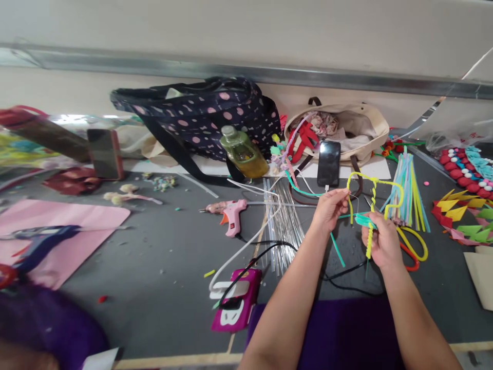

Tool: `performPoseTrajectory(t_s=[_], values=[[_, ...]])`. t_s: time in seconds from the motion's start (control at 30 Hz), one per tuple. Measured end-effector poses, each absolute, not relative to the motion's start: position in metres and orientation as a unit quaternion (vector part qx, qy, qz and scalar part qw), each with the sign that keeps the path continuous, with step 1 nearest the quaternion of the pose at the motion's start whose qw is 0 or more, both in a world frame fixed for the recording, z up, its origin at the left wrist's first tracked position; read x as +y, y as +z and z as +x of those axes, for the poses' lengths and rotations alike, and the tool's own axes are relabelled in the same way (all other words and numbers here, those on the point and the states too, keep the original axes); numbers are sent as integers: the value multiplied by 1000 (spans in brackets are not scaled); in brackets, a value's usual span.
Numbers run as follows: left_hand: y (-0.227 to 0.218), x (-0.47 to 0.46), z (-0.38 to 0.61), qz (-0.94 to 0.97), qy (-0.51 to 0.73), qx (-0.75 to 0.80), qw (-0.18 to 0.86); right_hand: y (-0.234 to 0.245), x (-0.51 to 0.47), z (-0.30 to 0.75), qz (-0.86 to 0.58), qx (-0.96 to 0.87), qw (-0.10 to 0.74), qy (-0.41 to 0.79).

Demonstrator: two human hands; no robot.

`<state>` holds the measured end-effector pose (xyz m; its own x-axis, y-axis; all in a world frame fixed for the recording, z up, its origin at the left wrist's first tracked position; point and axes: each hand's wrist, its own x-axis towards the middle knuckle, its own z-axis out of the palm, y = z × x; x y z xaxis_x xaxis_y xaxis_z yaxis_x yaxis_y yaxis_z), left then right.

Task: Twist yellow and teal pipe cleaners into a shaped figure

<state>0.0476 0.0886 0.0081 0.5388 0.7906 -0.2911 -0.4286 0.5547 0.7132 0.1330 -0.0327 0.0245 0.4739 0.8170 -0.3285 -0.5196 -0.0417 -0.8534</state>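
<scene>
- Well, the yellow frame (373, 192) I'm watching is held above the table (165, 272), its twisted stem passing through the right hand (381, 239), whose fingers are clamped on it and a folded teal piece (364, 221); that low grip seems meant to steady it and leave the loops clear.
- Left hand (333, 208): thumb and finger pressed together, apparently on a thin strand (358, 204); I can't tell whether they catch the yellow too.
- Yellow and teal both look fuzzy and bendable to me.
- Near the right hand: loop-handled scissors (425, 251) and a fanned fuzzy-stem bundle (408, 185), probably placed for easy reach.
- Farther out, glossy silvery strips (287, 226), a smooth pink glue gun (232, 218) and a phone (329, 163) propped against a canvas bag (379, 126).
</scene>
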Motion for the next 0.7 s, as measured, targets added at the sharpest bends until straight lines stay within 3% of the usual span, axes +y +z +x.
performPoseTrajectory(t_s=[0.17,0.5,0.7], values=[[7,91,46,298,376,321,816,29,-34,130,-552,-179,662,474],[13,91,43,266,326,285,861,7,-25,153,-441,-122,751,476],[12,89,42,280,307,267,869,-6,-18,150,-577,-203,705,359]])
